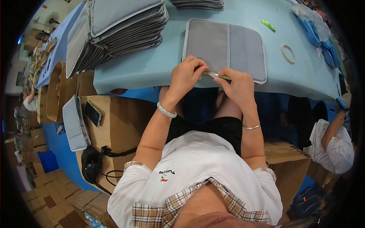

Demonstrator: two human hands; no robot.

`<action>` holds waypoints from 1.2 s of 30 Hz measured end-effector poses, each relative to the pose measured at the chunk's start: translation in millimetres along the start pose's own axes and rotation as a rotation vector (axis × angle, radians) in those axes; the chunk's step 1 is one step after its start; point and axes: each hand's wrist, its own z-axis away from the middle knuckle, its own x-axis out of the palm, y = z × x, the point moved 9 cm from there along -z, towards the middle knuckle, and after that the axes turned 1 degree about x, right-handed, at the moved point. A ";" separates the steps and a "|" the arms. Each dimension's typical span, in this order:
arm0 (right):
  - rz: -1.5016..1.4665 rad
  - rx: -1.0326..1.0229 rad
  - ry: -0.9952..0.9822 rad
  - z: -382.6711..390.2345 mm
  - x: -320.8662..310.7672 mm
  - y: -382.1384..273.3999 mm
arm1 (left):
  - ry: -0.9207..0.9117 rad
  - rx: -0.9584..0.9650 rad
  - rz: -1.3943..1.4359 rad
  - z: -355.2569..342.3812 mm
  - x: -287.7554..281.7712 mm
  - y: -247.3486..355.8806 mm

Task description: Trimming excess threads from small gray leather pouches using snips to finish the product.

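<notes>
A grey padded sleeve [246, 47] with light piping lies flat on the table, its near edge toward me. My left hand [186, 74] is closed in a pinch at that edge; what its fingertips hold is too small to make out. My right hand [240, 85] is closed around a slim tool with a green handle and pointed metal blades [213, 75], which looks like thread snips. The blades point left, close to the left fingertips. Both hands meet just over the sleeve's near edge.
Tall stacks of grey sleeves [129, 38] stand at the left, with another stack [199, 3] at the back. A green packet [268, 25] and a tape roll [288, 53] lie to the right. A phone [93, 113] rests on a cardboard box [121, 121]. Another person [330, 146] sits at right.
</notes>
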 end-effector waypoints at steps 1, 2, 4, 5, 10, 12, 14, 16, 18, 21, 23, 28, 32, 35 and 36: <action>0.007 0.002 0.000 0.6 -0.1 -0.4 | 0.002 0.002 0.002 0.4 -0.2 0.3; 0.012 0.006 -0.002 0.9 0.1 0.1 | 0.001 0.002 0.003 0.4 0.3 0.2; 0.006 0.005 0.002 0.9 1.5 0.9 | 0.004 0.008 0.003 0.7 0.4 0.9; -0.001 0.002 0.006 0.4 2.2 0.8 | 0.004 0.008 0.003 0.9 0.4 0.4; -0.010 0.018 -0.026 0.2 -0.5 0.3 | -0.017 0.005 0.050 3.2 -2.3 4.4; -0.022 0.028 -0.044 4.2 -1.5 4.2 | -0.049 0.073 0.127 11.9 -5.4 4.3; -0.137 0.053 0.012 12.2 -6.3 13.3 | -0.084 0.142 0.208 25.9 0.7 4.7; -0.151 0.084 0.013 19.1 -8.8 18.8 | 0.047 -0.026 0.269 40.3 -2.2 -16.3; -0.166 0.116 0.010 23.7 -7.5 22.3 | 0.126 -0.067 0.169 46.8 -3.8 -19.7; -0.176 0.161 0.001 28.9 0.0 29.9 | 0.208 -0.143 0.073 47.5 -3.5 -12.7; -0.197 0.164 0.014 29.2 6.5 31.3 | 0.216 -0.181 0.074 46.4 3.5 -15.2; -0.189 0.170 0.035 24.9 12.9 23.3 | 0.237 -0.229 0.229 48.8 19.5 -38.8; -0.195 0.168 0.066 23.2 14.0 21.2 | 0.217 -0.240 0.240 50.1 21.7 -39.2; -0.197 0.175 0.070 21.8 15.9 21.8 | 0.210 -0.242 0.250 50.2 22.0 -39.1; -0.197 0.174 0.070 21.6 15.7 21.4 | 0.205 -0.232 0.252 50.3 22.1 -38.2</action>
